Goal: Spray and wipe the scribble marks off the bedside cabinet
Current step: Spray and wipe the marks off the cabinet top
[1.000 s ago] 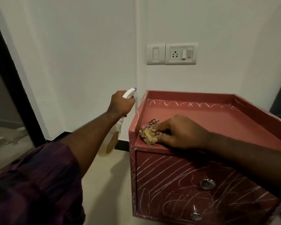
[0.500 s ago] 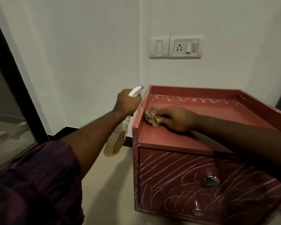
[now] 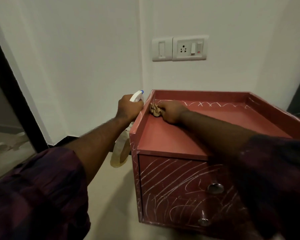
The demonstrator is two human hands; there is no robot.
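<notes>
A red bedside cabinet with a raised rim stands against the white wall. White scribble marks run along the back of its top and cover both drawer fronts. My right hand presses a crumpled beige cloth onto the top's back left corner. My left hand grips the white head of a spray bottle, which hangs just left of the cabinet's side.
A switch and socket plate sits on the wall above the cabinet. A dark door frame runs down the left. Each drawer carries a metal knob. Pale floor lies between me and the cabinet.
My right hand has slid the cloth from the front left of the top back to its far left corner. My left hand with the bottle has stayed beside the cabinet.
</notes>
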